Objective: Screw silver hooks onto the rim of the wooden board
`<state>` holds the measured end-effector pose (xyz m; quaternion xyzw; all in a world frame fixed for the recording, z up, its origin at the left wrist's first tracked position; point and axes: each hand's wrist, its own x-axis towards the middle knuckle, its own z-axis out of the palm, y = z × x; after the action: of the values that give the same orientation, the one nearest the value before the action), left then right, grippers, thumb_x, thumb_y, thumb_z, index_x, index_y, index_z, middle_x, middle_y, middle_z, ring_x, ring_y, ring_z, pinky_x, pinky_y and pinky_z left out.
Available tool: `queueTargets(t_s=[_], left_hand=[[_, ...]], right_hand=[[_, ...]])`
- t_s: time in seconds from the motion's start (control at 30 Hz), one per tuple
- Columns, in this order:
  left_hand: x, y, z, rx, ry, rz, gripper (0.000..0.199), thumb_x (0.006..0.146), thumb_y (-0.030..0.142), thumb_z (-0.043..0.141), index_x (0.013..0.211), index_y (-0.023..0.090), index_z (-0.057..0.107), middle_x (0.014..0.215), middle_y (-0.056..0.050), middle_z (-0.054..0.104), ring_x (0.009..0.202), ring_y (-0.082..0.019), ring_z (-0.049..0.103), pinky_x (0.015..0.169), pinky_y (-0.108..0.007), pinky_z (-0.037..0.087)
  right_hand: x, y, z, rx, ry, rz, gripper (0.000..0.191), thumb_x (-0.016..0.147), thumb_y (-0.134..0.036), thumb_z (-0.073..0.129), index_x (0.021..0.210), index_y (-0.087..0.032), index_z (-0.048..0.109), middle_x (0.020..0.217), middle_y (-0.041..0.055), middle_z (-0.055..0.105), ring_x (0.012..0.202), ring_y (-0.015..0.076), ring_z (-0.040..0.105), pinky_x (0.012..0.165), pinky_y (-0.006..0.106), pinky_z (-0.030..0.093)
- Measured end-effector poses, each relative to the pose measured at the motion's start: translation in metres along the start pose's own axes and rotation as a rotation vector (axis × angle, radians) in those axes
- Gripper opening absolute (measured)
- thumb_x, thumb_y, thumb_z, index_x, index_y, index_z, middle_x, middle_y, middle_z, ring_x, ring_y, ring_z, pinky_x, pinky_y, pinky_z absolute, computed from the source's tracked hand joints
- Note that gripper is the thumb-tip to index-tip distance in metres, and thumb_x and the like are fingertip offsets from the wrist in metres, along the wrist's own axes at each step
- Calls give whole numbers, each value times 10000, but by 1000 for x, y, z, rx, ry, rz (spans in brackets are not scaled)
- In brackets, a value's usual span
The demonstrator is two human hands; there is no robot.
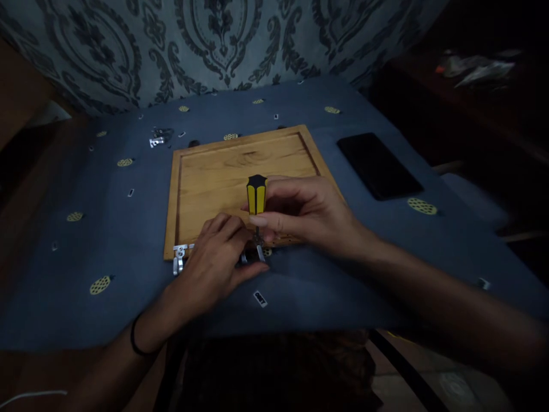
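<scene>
While right hand (315,214) grips screwdriver (257,197), left hand (218,249) pins bracket (260,252) at board's (240,171) near edge.

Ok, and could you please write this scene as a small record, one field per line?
Right hand: holds the screwdriver by its yellow and black handle
Screwdriver: upright, shaft down, by the near edge of the board
Left hand: over that edge; its grip is unclear
Board: wooden, on the blue cloth
Fittings: metal, one at the board's near left corner, one below the screwdriver
Loose metal: left of the board
Black slab: right of the board, perhaps a phone
</scene>
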<state>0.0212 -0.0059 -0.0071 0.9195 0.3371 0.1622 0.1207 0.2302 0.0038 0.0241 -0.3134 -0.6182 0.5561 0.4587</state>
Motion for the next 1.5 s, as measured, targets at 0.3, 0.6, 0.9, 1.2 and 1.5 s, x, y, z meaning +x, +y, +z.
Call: queueTargets(t_s=[0.3,0.6,0.9,1.2,1.5], left_hand=[[-1,0,1,8,-3,2,421,905,385,844,1228,170,680,1168,-95,711,1103,-308,618,981,-499,560],[3,1,-3,2,-49,-8,383,902,420,845,1122,126,735,1062,-94,688,1037,-300,603,911,-473,556],[2,-1,0,18,-28,2,382,888,442,861,1084,144,725,1074,-87,696,1039,-290,609,910,-461,550],[1,0,1,23,-25,-11,366,894,428,858,1089,151,720,1079,-84,701,1046,-293,618,908,-452,542],[2,0,1,30,-25,3,395,895,412,859,1145,138,724,1090,-91,700,1053,-296,618,906,-456,553]], right_hand=[[-3,12,1,-66,106,1,401,784,-512,911,772,-220,636,636,-59,642,551,122,647,509,250,527],[-15,1,9,-184,479,-251,237,858,-437,873,846,-255,720,803,-33,718,519,98,652,507,257,581],[-20,22,0,-168,251,-183,179,915,-372,824,885,-244,703,680,-60,686,571,117,698,593,251,604],[-19,20,4,-145,276,-175,227,891,-419,845,859,-246,701,696,-50,678,567,117,683,586,268,594],[-21,17,3,-253,244,-140,354,819,-501,893,795,-220,678,721,-31,654,615,124,631,565,272,543]])
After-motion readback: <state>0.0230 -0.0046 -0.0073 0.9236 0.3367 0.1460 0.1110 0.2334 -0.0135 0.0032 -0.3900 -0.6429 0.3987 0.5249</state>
